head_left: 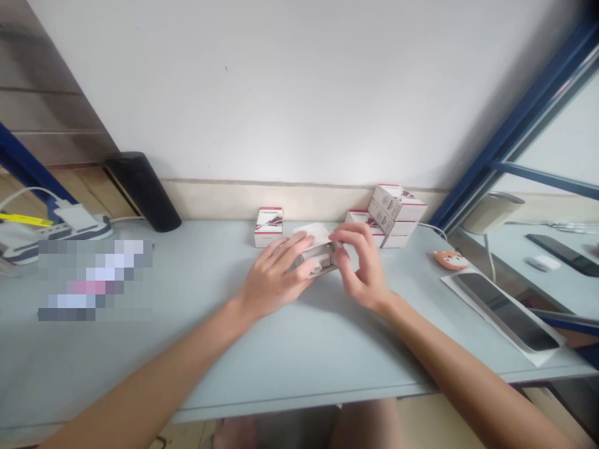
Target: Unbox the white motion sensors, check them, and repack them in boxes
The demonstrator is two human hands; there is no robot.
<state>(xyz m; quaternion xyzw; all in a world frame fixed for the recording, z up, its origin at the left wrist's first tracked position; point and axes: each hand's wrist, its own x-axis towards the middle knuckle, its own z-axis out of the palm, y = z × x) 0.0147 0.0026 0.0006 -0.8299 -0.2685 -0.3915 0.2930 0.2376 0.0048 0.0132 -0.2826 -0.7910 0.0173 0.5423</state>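
A small open carton (pixel 321 272) lies on its side between my hands, with its white flap (pixel 311 233) raised at the far edge. Whitish contents show inside it, too blurred to name. My left hand (pixel 274 274) is wrapped round the carton's left end, thumb at the near edge and fingers over the far side. On the right end, my right hand (pixel 362 265) grips with bent fingers and thumb. Just beyond my left hand stands a closed white box (pixel 268 227) with a red stripe. Several similar boxes (pixel 397 215) are stacked beyond my right hand.
A black cylinder (pixel 143 190) leans at the back left beside a power strip (pixel 60 227). A blurred-out patch (pixel 96 280) covers something at left. On the right lie a phone (pixel 508 310) on white paper and an orange animal-shaped item (pixel 450 259), near a blue-framed mirror (pixel 543 168).
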